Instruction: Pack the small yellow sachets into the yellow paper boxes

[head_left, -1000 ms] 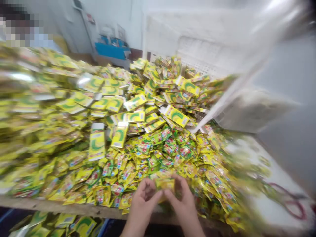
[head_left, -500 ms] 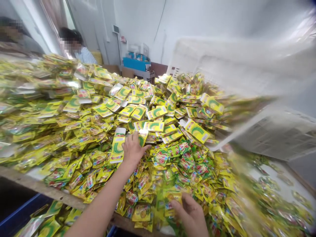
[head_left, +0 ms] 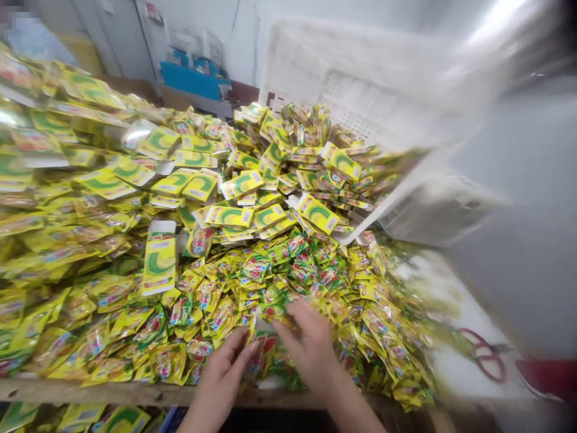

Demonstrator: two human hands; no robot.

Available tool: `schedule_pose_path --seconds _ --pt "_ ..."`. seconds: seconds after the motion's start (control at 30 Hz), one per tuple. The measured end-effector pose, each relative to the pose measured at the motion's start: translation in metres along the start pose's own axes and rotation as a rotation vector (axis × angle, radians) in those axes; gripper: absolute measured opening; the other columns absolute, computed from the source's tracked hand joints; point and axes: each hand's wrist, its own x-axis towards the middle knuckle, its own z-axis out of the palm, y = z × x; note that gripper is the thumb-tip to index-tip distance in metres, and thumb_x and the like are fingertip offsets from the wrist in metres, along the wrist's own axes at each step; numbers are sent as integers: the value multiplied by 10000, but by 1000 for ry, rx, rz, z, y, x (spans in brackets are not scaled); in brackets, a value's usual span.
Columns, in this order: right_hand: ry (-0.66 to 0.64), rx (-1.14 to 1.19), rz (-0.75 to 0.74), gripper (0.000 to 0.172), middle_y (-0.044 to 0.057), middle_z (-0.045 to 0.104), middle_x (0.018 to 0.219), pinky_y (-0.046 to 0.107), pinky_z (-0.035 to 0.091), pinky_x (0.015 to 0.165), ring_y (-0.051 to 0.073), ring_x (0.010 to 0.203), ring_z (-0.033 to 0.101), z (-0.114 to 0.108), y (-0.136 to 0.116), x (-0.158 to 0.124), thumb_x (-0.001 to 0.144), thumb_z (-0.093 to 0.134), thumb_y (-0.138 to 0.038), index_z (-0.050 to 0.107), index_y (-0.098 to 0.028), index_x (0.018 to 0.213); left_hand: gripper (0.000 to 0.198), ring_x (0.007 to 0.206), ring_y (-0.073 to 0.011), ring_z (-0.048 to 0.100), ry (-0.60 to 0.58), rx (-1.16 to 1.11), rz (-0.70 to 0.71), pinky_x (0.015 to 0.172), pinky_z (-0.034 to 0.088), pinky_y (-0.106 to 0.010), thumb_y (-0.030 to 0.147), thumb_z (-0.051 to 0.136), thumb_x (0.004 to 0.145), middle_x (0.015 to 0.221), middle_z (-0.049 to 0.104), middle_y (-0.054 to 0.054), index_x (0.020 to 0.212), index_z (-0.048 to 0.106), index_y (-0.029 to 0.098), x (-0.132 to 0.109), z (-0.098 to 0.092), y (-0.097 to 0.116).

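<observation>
pinches between thumb and fingers of the left hand [head_left: 224, 368] a small yellow cardboard box with a red fruit print [head_left: 264, 353], low in the middle of the view, close above the worn wooden table edge [head_left: 103, 394]. shows the red print toward the camera, with yellow around; looks pale along the upper part, too blurred to tell whether from a raised flap. stands tilted, partly covered by the left fingers.

holds the right hand [head_left: 312, 344] just beside, fingers curled loosely and thumb pointing toward the box. has a shiny yellow-green plastic packet [head_left: 274, 311] right by the right fingertips; cannot tell, for the blur, whether gripped or only in front of the pile.

is backed by a heap of glossy green-and-red packets [head_left: 311, 267] and, farther off, by flat yellow cartons with green curved bands [head_left: 318, 213]. includes, at the far right, red-handled scissors [head_left: 484, 355] on a white surface.

differs from half a second ago: then reached with the left hand up among the cartons, now back near the table edge with the box. then kept the hands well apart, now close together. leaves a yellow carton with a pale upright flap [head_left: 159, 258] lying on the packets to the left, as before.
</observation>
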Motion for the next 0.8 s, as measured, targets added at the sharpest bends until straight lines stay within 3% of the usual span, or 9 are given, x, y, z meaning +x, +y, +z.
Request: schedule_pose_path --seconds 0.13,0.27,0.33,0.5,0.67,0.73,0.8 --pt "-189 -187 -4 131 6 534 812 247 375 682 150 764 502 -15 9 -10 881 574 -138 567 -189 760 318 962 -257 640 -24 -38 20 854 504 -315 425 608 864 970 716 -61 1058 674 182 -3 23 -24" --pt "-448 -296 -65 147 -17 545 774 219 362 646 128 719 514 -38 9 -8 809 614 -82 611 -189 709 329 1013 -271 640 -98 -31 23 891 497 -330 407 616 861 1063 715 -76 1107 668 195 -10 32 -36" --pt "-494 -343 -93 134 -18 557 765 221 356 626 131 700 517 -43 8 -7 794 636 -90 640 -199 714 352 1105 -281 611 -149 -45 32 956 471 -344 383 651 839 1154 696 -76 1148 658 215 -12 32 -35" --pt "-356 -190 -64 218 -2 643 859 245 427 714 163 795 581 -33 11 -13 841 636 -101 669 -238 1008 269 1009 -259 643 -205 -150 -10 878 502 -325 360 659 845 1044 722 -58 1075 685 224 -9 29 -27" --pt "-313 -214 -219 132 60 639 1089 375 430 898 241 1048 520 -17 27 -25 832 699 -186 717 -227 708 281 1028 -254 642 -204 -139 0 915 480 -322 346 681 830 1075 723 -59 1083 694 225 -9 25 -21" --pt "-332 -175 -222 113 64 621 1163 399 424 934 256 1114 492 -16 29 -31 831 713 -217 723 -230 719 304 1068 -261 632 -214 -125 -16 940 474 -330 350 683 825 1120 716 -57 1105 689 233 -9 23 -21" --pt "-252 -70 -120 97 69 633 1109 375 444 915 233 1075 524 -19 27 -38 870 662 -203 721 -226 796 325 1095 -270 625 -224 -126 -40 954 475 -346 370 680 820 1153 711 -54 1117 688 239 -9 22 -23"
